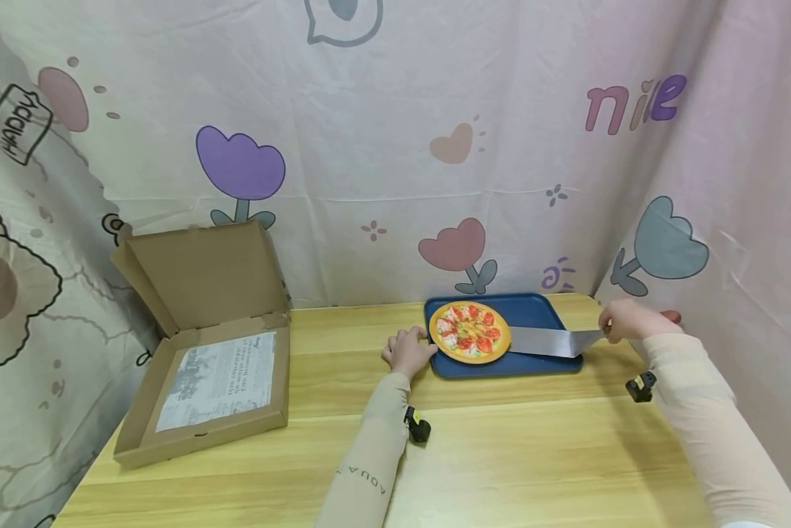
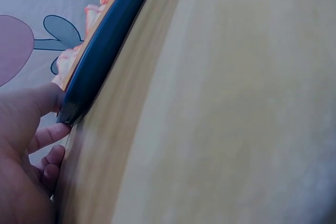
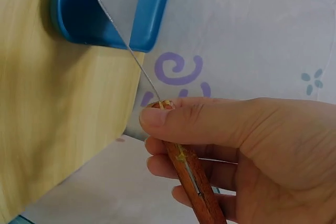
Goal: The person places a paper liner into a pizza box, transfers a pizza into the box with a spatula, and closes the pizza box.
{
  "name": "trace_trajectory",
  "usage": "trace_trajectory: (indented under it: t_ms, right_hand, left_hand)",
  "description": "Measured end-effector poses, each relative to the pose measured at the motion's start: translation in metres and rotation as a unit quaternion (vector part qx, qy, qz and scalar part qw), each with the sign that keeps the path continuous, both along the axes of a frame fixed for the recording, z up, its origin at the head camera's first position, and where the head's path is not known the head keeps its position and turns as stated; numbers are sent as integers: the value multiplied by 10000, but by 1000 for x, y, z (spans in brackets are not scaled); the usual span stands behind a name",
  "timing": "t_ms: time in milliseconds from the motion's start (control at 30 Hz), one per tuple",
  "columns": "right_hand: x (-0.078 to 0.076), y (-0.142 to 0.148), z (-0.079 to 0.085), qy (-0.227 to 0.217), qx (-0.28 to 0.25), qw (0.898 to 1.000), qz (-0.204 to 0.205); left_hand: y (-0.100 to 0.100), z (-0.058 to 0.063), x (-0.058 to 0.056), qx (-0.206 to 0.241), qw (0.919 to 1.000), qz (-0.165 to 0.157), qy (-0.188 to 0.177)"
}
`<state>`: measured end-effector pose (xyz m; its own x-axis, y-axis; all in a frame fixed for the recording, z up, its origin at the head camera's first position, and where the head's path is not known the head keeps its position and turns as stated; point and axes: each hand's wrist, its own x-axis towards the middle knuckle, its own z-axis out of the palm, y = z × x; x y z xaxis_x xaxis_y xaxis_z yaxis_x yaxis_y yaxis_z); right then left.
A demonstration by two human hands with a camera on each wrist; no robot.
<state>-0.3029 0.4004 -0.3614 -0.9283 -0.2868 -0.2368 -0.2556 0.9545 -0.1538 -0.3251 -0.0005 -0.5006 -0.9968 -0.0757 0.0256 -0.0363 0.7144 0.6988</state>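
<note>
A round pizza with red and white toppings lies on the left part of a blue tray. At the tray's left edge, my left hand pinches the rim; the left wrist view has its thumb over the rim and a finger at the underside. My right hand grips the wooden handle of a metal spatula. Its flat blade reaches leftward across the tray, its front end right at the pizza's right edge. Fingers and thumb wrap the handle near the blade's bent neck.
On the left of the wooden table stands a cardboard pizza box with its lid raised and a printed paper sheet inside. A patterned curtain hangs close behind the tray and along both sides.
</note>
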Motion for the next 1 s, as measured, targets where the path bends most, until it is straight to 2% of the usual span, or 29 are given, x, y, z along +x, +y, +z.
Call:
trace_trajectory:
  t_ms: [400,733,1000]
  right_hand:
    - [-3,-6,-6,163,38,9999,-40]
    - [5,-16,3,1343,325,9904,33]
    - [1,-17,-8,754,-169,9959,464]
  left_hand:
    - [1,1,1,54,10000,-6,58]
    - [1,1,0,-39,9999,82,75]
    - [3,-1,-1,-40,9999,145,73]
